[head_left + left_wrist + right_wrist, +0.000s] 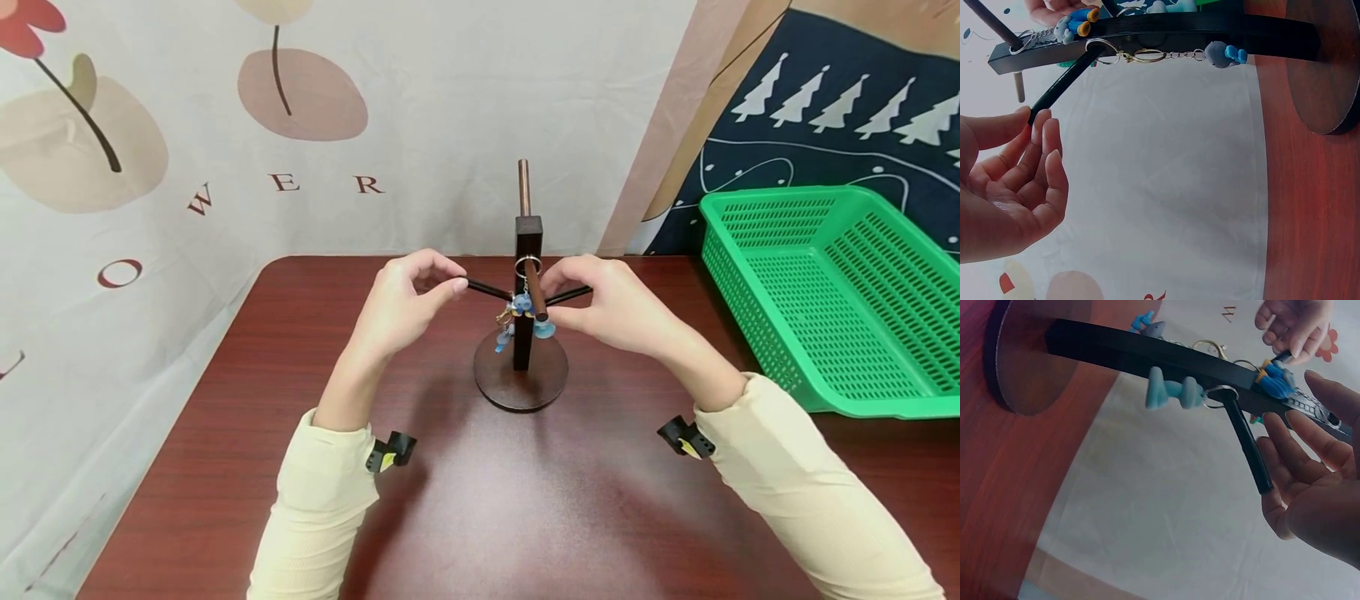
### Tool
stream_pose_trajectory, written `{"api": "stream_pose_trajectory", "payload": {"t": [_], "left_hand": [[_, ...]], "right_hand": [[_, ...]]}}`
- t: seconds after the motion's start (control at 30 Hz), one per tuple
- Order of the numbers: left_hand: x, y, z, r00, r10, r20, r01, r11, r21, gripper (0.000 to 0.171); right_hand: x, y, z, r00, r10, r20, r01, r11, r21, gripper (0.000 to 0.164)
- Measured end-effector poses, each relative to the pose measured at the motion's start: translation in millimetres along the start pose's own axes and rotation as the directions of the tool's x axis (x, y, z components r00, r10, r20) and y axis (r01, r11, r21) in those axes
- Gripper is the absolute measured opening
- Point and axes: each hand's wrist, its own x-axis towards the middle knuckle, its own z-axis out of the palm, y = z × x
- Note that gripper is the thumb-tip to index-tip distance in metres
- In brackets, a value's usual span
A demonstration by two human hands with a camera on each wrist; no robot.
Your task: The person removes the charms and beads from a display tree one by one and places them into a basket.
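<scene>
A dark wooden stand (pixel 522 354) with several pegs rises from a round base (pixel 547 385). My left hand (pixel 401 300) pinches the tip of the black left peg (pixel 1063 87) between thumb and fingers. My right hand (pixel 615 304) is beside the black right peg (pixel 1247 440), thumb and fingers apart, its lower fingers at the peg's end. From the left peg's root hangs a grey-and-blue figure keychain (pixel 1219 55). A pale blue keychain (pixel 1172 394) hangs by its ring on the right peg. On the brown front peg (pixel 534 287) hangs a blue-and-yellow figure keychain (pixel 522 305).
A green plastic basket (pixel 832 250) stands at the right of the reddish-brown table (pixel 247 467). Behind the table hangs a printed cloth (pixel 450 108), with a dark tree-patterned cloth (pixel 847 83) to the right. Another peg (pixel 523 187) sticks out behind the post's top.
</scene>
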Motion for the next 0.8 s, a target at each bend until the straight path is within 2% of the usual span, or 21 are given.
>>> {"api": "stream_pose_trajectory", "payload": {"t": [0.17,0.37,0.57,0.8], "left_hand": [[-0.2,1.3,0.0,1.0,0.004,-0.002,-0.004,1.0,0.001,0.01],[-0.9,2.1,0.0,1.0,-0.007,-0.004,0.007,1.0,0.002,0.01],[-1.3,1.0,0.8,1.0,-0.009,-0.003,0.009,1.0,-0.01,0.01],[-1.7,0.6,0.8,1.0,-0.002,-0.008,0.002,1.0,-0.017,0.01]], "right_hand": [[1.9,2.8,8.4,0.999,-0.022,-0.032,0.021,0.999,-0.025,0.013],[3.3,7.2,19.6,0.992,-0.05,-0.116,0.044,0.998,-0.053,0.014],[4.4,6.6,27.7,0.98,-0.036,-0.194,0.022,0.997,-0.071,0.019],[7.2,3.3,31.1,0.976,-0.016,-0.219,-0.009,0.994,-0.112,0.021]]}}
